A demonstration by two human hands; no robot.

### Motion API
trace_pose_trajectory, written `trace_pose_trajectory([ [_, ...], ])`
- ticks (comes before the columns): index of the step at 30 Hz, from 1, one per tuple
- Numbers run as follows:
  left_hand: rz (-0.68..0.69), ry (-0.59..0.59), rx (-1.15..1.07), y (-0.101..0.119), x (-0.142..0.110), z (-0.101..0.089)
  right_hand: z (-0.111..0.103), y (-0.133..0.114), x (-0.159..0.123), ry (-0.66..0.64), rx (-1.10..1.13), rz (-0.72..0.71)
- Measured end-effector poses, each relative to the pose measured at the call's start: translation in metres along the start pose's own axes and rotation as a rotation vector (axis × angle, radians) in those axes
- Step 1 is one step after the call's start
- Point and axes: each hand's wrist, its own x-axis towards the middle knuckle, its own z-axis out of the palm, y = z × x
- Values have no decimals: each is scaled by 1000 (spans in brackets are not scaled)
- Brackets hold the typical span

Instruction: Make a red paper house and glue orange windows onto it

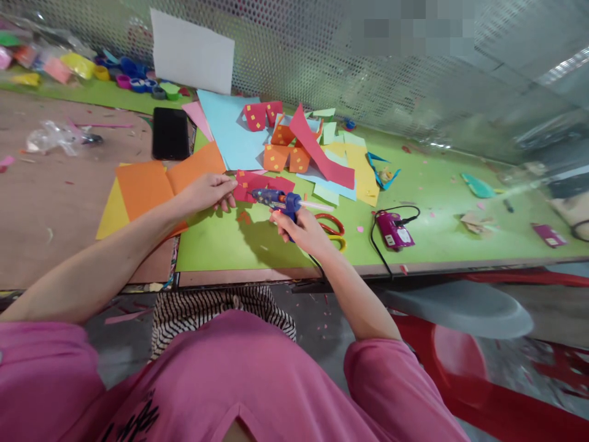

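Note:
My right hand is closed round the handle of a blue glue gun, its nozzle pointing left at a red paper piece with small yellow squares. A clear glue stick pokes out of the gun's back to the right. My left hand rests on the edge of that red piece, fingers bent down on it, next to an orange sheet. The gun's black cord runs down over the table's front edge.
Red-and-yellow-handled scissors lie just right of my right hand. A magenta charger with a black cable, a black phone, light blue paper, orange and red cutouts, and a red plastic chair surround the green sheet.

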Motion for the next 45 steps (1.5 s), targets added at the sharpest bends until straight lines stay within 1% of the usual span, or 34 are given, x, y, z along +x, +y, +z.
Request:
trace_pose_trajectory([
  [9, 16, 22, -16, -1, 1, 2, 1, 4, -5, 7, -69, 6],
  [14, 9, 26, -17, 1, -1, 3, 3, 4, -4, -1, -64, 5],
  [22, 23, 14, 6, -1, 0, 2, 2, 3, -5, -3, -62, 23],
  [26, 27, 14, 9, -1, 0, 3, 2, 1, -4, 4, -51, 7],
  [33, 13, 25, 21, 2, -2, 3, 4, 3, -6, -6, -106, 21],
  [36, 3, 24, 12, 3, -2, 3, 5, 3, -5, 10, -104, 6],
  [40, -3, 23, -2, 1, -1, 3, 5, 3, -5, 5, -103, 18],
  [45, 28, 15, -22, -3, 1, 2, 6, 4, -5, 16, -157, 17],
])
